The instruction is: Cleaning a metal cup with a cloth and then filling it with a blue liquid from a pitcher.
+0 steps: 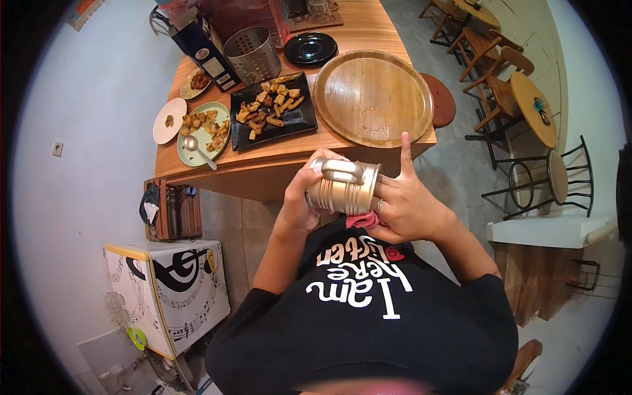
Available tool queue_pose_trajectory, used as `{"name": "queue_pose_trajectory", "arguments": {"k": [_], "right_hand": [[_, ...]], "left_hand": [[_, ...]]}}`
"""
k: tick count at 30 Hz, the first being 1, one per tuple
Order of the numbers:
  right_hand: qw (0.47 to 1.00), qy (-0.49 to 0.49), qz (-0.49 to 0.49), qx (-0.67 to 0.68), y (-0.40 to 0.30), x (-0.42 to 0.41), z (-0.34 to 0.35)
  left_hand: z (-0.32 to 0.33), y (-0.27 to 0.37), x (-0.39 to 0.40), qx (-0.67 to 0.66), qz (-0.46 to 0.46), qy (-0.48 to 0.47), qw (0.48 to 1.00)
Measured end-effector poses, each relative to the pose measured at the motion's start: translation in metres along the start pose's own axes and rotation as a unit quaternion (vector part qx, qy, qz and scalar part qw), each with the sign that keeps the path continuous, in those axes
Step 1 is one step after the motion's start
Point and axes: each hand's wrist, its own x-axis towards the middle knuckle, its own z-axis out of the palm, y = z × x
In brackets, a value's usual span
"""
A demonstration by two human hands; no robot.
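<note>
My left hand [298,198] grips a metal mug [333,192] with ribbed sides, tipped onto its side in front of my chest. The mug's handle faces up, and its mouth points towards my right hand [414,205]. Some fingers of that hand reach into the mouth, hidden by the rim, while one finger points away from me. A pink cloth [362,220] hangs below the rim, bunched against the right hand; how much of it lies inside the mug is hidden. Just beyond my hands is the front edge of a wooden table [222,170].
On the table are a round wooden tray [370,94], a black square plate of fried pieces [301,118], a green plate [197,153] with a spoon [198,150], a perforated metal holder [252,57] and a black saucer [311,48]. A white refrigerator [192,296] stands lower left.
</note>
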Motion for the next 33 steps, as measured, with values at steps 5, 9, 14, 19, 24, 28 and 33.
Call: {"name": "queue_pose_trajectory", "arguments": {"k": [5, 9, 14, 19, 24, 28, 33], "right_hand": [[0.997, -0.015, 0.019, 0.073, 0.000, 0.003, 0.007], [0.957, 0.021, 0.021, 0.289, 0.005, 0.001, 0.019], [0.681, 0.122, 0.288, 0.662, -0.012, -0.032, 0.019], [0.556, 0.434, 0.190, 0.683, -0.007, -0.021, 0.031], [0.638, 0.469, 0.172, 0.586, -0.025, -0.027, 0.040], [0.724, 0.441, 0.185, 0.497, -0.033, -0.023, 0.046], [0.895, 0.383, 0.073, 0.216, -0.015, -0.005, 0.019]], "left_hand": [[-0.015, -0.019, -0.003, -0.161, -0.135, 0.110, 0.971], [-0.022, -0.021, -0.005, -0.101, 0.021, -0.007, 0.995], [-0.022, -0.003, -0.006, -0.067, 0.152, 0.023, 0.986], [-0.040, -0.003, -0.010, -0.294, 0.029, -0.008, 0.955], [-0.056, -0.032, -0.014, -0.418, -0.101, -0.069, 0.900], [-0.052, -0.040, -0.014, -0.463, -0.144, -0.026, 0.874], [-0.037, -0.031, -0.017, -0.391, -0.108, -0.086, 0.910]]}}
